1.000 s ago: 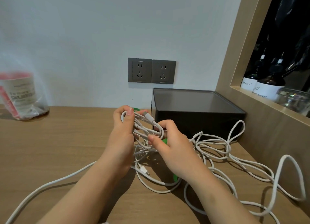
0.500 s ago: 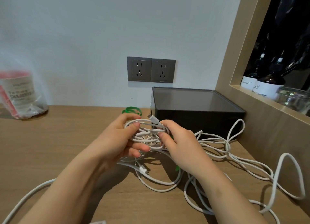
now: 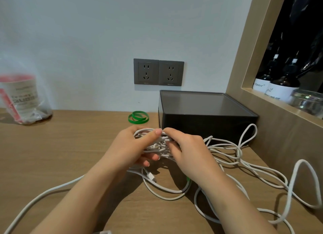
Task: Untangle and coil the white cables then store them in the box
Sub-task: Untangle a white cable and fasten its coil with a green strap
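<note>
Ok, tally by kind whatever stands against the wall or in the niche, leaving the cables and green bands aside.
Wall sockets: 2
Black box: 1
Dark pump bottles: 2
Glass jar: 1
Bagged cup: 1
Total: 7

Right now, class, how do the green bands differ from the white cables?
The green bands lie untouched as small neat rings; the white cables sprawl in long tangled loops, one bunch gripped by the left hand and right hand. Both rest on the wooden table.
</note>
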